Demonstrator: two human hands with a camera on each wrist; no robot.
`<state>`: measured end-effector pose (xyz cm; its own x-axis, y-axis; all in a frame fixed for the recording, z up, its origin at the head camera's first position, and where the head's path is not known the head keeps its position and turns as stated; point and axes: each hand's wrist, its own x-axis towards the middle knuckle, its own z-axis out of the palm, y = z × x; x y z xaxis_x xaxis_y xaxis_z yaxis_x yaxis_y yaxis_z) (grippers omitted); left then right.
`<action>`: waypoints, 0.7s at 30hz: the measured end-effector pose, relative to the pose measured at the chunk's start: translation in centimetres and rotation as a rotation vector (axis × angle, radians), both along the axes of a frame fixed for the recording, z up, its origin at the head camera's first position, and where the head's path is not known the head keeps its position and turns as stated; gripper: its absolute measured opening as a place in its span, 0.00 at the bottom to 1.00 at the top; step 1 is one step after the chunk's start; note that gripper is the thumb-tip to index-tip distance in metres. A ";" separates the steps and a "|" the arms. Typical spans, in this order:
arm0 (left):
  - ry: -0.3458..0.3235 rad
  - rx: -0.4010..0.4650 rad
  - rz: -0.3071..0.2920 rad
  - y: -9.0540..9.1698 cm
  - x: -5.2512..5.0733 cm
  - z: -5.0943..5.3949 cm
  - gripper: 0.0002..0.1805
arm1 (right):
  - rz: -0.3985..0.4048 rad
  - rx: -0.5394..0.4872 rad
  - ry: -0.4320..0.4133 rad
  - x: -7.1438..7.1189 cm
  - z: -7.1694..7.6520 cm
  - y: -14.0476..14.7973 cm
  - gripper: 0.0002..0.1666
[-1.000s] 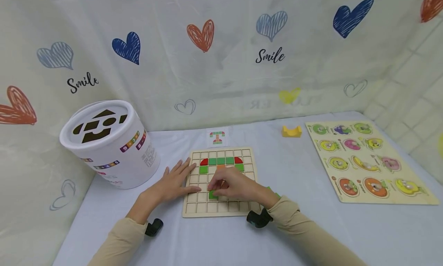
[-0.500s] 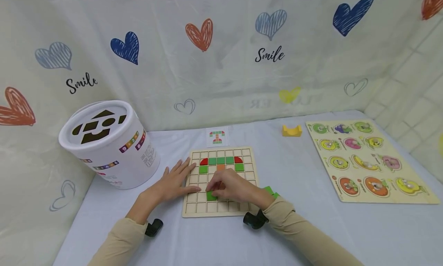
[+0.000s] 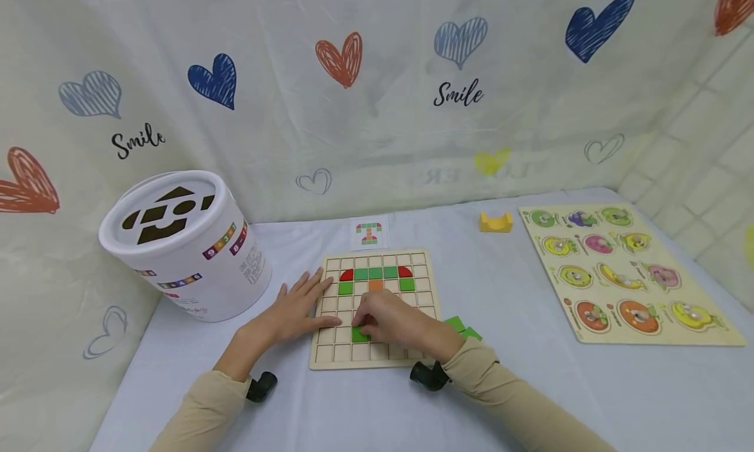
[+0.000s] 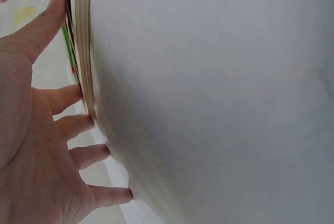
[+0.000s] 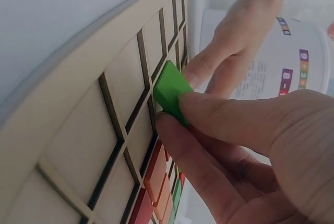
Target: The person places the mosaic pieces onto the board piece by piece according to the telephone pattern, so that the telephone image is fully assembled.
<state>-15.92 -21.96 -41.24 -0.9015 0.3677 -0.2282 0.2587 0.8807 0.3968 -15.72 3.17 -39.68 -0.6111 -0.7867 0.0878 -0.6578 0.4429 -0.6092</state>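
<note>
A wooden grid board (image 3: 371,365) lies flat on the table. My left hand (image 3: 294,308) rests on its left edge with the fingers spread; in the left wrist view, the thumb (image 4: 44,31) touches the board's side. Over the lower part of the grid, my right hand (image 3: 391,318) pinches a green square tile (image 5: 171,85) between thumb and fingers. That tile looks tilted against the grid in the right wrist view. Red quarter-round tiles (image 3: 405,272), green squares (image 3: 376,273) and an orange tile (image 3: 375,285) fill upper cells. My right hand hides some cells.
Behind the board lies a small pattern card (image 3: 369,233). Loose green tiles (image 3: 455,324) sit right of the board. A white bucket (image 3: 200,262) stands left, a yellow arched block (image 3: 496,223) at the back and a fruit puzzle board (image 3: 624,275) at right.
My right hand has shifted slightly left with the green tile, and its forearm uncovers more of the loose green tiles. My left hand stays in place.
</note>
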 end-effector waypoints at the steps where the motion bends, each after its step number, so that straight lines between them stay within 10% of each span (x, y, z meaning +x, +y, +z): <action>1: -0.001 0.000 0.002 0.0 0.0 0.0 0.53 | -0.003 0.011 0.007 0.1 0.0 -0.1 0.07; 21: -0.004 -0.003 0.007 0.1 -0.1 -0.2 0.53 | 0.079 0.068 0.159 0.4 -0.2 0.6 0.07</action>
